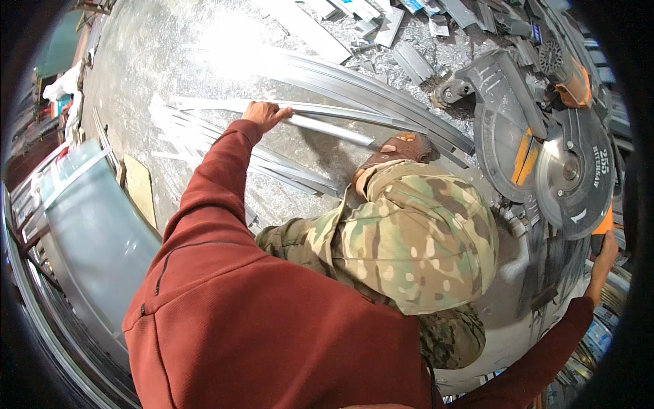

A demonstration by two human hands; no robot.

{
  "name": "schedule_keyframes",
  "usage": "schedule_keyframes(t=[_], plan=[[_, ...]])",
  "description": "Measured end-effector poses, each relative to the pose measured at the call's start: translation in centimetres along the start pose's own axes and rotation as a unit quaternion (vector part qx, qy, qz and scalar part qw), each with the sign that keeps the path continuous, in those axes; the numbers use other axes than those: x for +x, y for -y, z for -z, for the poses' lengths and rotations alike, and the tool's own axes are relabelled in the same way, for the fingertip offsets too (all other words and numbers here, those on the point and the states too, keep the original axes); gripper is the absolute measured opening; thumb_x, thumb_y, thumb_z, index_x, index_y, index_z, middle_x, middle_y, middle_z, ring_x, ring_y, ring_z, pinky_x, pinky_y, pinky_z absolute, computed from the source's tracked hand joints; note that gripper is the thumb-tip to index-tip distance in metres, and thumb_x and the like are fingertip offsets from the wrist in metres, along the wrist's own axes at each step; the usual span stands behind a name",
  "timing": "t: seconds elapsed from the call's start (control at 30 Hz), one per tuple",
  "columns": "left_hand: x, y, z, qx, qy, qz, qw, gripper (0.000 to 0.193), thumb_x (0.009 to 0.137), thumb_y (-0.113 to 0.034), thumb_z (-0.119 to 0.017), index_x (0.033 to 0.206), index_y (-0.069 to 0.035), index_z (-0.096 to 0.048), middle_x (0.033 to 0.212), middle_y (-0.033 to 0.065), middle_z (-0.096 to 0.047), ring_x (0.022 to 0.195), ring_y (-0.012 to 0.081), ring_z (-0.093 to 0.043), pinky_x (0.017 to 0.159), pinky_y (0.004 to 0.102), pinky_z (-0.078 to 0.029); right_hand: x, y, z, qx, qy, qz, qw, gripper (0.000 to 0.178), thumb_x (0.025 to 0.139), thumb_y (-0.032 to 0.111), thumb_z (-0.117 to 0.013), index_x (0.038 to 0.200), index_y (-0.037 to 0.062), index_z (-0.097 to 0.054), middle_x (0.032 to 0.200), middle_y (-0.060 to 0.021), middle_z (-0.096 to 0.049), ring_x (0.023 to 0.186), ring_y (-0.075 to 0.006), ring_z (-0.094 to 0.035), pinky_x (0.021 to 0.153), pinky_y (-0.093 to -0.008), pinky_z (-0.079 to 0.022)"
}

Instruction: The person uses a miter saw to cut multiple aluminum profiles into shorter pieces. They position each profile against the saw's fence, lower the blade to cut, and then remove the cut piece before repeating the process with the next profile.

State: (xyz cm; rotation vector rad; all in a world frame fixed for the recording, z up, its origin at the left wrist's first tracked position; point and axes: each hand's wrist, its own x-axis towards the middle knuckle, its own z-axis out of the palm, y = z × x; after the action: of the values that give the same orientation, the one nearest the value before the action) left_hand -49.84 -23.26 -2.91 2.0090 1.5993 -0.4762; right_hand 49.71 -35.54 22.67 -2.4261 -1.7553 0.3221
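Observation:
My left hand, in a red sleeve, is closed around one end of a silvery metal profile. That profile slants down to the right and reaches a brown shoe at the end of a bent leg in camouflage trousers. Far to the right, my right hand grips the orange and black handle of a mitre saw. The saw's round blade and dark guard stand just beyond that hand. The right fingers are partly hidden behind the handle.
Long metal profiles lie on the floor beyond my left hand, with thinner strips nearer. Offcuts are strewn around the saw at the far right. A translucent sheet leans on the left beside a metal rack.

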Motion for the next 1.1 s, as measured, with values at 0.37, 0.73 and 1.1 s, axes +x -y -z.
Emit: schedule_keyframes(t=[0.37,0.73,1.1], plan=[[4.6,-5.5,-6.2,0.032,-0.176,-0.091,0.980,0.035,0.074,-0.027,-0.079,0.102,-0.012,-0.063,0.100,0.0070,-0.060,0.104,0.0297,-0.055,0.089,0.0421,-0.044,-1.3,5.0,1.0,-0.021,-0.041,0.041,0.998,0.043,0.103,0.035,-0.043,0.106,-0.0056,-0.057,0.100,-0.0111,-0.058,0.091,-0.0212,-0.053,0.083,-0.0344,-0.042],[7.4,-5.9,-4.2,-0.085,-0.102,-0.149,0.980,0.025,0.079,-0.027,-0.074,0.099,-0.014,-0.066,0.097,0.0049,-0.065,0.099,0.0268,-0.062,0.086,0.0397,-0.046,-1.2,7.2,0.5,-0.011,-0.038,0.044,0.998,0.039,0.102,0.033,-0.046,0.102,-0.0048,-0.055,0.098,-0.0108,-0.055,0.093,-0.0215,-0.051,0.085,-0.0351,-0.040],[10.4,-18.8,4.0,-0.120,-0.193,-0.240,0.944,0.026,0.089,-0.022,-0.065,0.109,-0.007,-0.056,0.100,0.0126,-0.061,0.095,0.0339,-0.061,0.080,0.0422,-0.050,-1.8,13.4,0.6,0.010,-0.075,0.023,0.997,0.039,0.096,0.030,-0.053,0.110,-0.0055,-0.064,0.110,-0.0176,-0.065,0.111,-0.0290,-0.057,0.097,-0.0352,-0.040]])
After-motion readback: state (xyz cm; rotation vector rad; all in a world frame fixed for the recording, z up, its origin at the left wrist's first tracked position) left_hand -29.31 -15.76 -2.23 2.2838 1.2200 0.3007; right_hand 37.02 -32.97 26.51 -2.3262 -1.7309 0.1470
